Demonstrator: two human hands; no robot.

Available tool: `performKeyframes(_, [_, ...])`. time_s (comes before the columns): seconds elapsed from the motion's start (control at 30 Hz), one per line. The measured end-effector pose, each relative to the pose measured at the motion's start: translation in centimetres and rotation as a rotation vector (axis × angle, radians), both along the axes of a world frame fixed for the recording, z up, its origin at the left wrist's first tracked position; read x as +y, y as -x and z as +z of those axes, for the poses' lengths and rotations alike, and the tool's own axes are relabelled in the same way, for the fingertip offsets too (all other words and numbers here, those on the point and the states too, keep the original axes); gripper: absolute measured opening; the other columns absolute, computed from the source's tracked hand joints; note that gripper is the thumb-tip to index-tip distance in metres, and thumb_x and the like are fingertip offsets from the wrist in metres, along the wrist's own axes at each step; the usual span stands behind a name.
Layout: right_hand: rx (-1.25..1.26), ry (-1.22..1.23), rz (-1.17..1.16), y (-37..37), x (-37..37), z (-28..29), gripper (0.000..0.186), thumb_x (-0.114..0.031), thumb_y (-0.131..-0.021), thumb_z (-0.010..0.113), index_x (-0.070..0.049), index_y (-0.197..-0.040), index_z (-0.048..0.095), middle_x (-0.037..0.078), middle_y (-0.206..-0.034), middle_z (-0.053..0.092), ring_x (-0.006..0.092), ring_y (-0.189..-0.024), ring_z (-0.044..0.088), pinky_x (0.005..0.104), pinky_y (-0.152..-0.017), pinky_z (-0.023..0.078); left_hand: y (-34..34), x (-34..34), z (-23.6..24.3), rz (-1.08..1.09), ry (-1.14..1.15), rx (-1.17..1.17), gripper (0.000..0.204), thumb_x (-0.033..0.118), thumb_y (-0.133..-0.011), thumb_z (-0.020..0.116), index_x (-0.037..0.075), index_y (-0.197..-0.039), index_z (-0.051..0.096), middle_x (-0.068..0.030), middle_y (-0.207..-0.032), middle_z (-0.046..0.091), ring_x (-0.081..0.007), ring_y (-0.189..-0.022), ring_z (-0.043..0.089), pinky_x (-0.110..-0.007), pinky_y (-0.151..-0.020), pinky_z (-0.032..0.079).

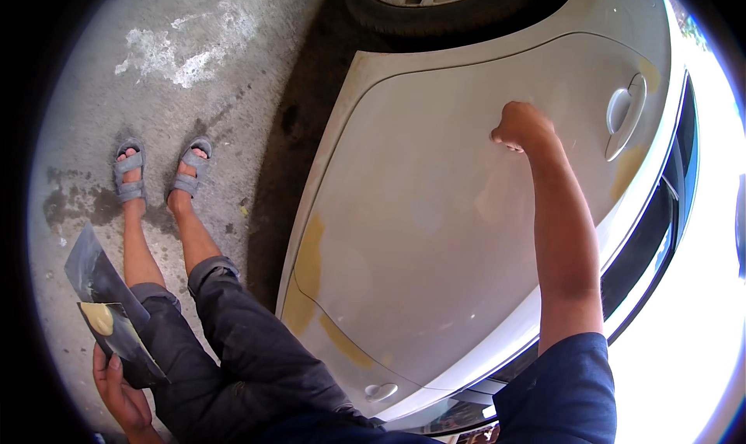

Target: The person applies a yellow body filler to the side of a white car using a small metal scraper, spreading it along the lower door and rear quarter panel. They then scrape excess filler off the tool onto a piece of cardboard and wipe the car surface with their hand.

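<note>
Low on the left, my left hand grips a dark flat putty board, thumb on its face. A blob of yellow putty sits on its upper end. Behind it a grey, smeared, flat sheet sticks out, overlapped by the board; its hold is hidden. My right arm reaches over the pale car door. Against or just above its panel, my right hand is closed in a fist, with nothing sticking out of it. I cannot tell whether the fist touches the paint.
Yellow filler patches mark the door's edges. A door handle is right of my fist; another handle is at the lower middle. A wheel stands at the top. My sandalled feet are on the stained concrete floor.
</note>
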State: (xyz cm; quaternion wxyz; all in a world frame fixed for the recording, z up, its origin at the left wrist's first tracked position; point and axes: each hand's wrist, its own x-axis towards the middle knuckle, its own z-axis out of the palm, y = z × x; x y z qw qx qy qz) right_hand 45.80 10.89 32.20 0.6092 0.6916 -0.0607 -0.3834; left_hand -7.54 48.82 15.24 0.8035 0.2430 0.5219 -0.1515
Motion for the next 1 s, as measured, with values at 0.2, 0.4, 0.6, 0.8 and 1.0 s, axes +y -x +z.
performKeyframes(0.2, [0.027, -0.007, -0.028, -0.6, -1.7, -0.5, 0.018, -0.001, -0.064, 0.054, -0.002, -0.08, 0.063, 0.011, -0.081, 0.064, 0.0273, -0.072, 0.062, 0.0342, -0.06, 0.05, -1.0, -0.2, 1.2, 0.005, -0.051, 0.02, 0.049, 0.009, -0.09, 0.049, -0.009, -0.134, 0.038, -0.018, -0.131, 0.049, -0.0247, -0.121, 0.047, -0.036, -0.106, 0.033])
performKeyframes(0.4, [0.026, -0.003, -0.014, -0.8, -2.4, -1.5, 0.019, -0.005, -0.072, 0.055, -0.004, -0.088, 0.065, 0.009, -0.09, 0.066, 0.0256, -0.08, 0.064, 0.0335, -0.064, 0.052, -1.6, -0.4, 2.1, 0.007, -0.091, -0.015, 0.046, 0.01, -0.093, 0.046, -0.007, -0.135, 0.039, -0.0152, -0.13, 0.05, -0.021, -0.12, 0.048, -0.034, -0.104, 0.033])
performKeyframes(0.6, [-0.039, -0.12, -0.002, -0.2, -3.5, -2.2, 0.014, -0.016, -0.081, 0.06, -0.004, -0.086, 0.065, 0.008, -0.09, 0.067, 0.026, -0.084, 0.065, 0.0353, -0.068, 0.053, -4.5, -1.0, 4.4, 0.033, -0.093, -0.033, 0.047, 0.008, -0.089, 0.049, -0.01, -0.132, 0.042, -0.0159, -0.126, 0.053, -0.022, -0.116, 0.052, -0.034, -0.103, 0.036])
performKeyframes(0.8, [-0.059, -0.298, 0.069, 0.1, -10.0, -2.6, 0.022, -0.01, -0.085, 0.051, -0.006, -0.105, 0.059, 0.01, -0.099, 0.066, 0.0294, -0.097, 0.063, 0.0389, -0.076, 0.053, -7.7, -1.8, 7.0, 0.014, -0.139, -0.059, 0.045, 0.006, -0.088, 0.049, -0.01, -0.13, 0.044, -0.0152, -0.122, 0.056, -0.0212, -0.113, 0.053, -0.033, -0.101, 0.037])
performKeyframes(1.0, [0.022, -0.834, -0.195, 13.8, -11.3, 1.8, 0.023, -0.006, -0.084, 0.042, -0.007, -0.101, 0.057, 0.018, -0.094, 0.065, 0.0375, -0.09, 0.061, 0.0449, -0.078, 0.049, -10.4, -1.7, 10.0, -0.042, -0.144, -0.122, 0.045, 0.004, -0.089, 0.05, -0.011, -0.13, 0.043, -0.0157, -0.122, 0.057, -0.0208, -0.11, 0.055, -0.033, -0.1, 0.039])
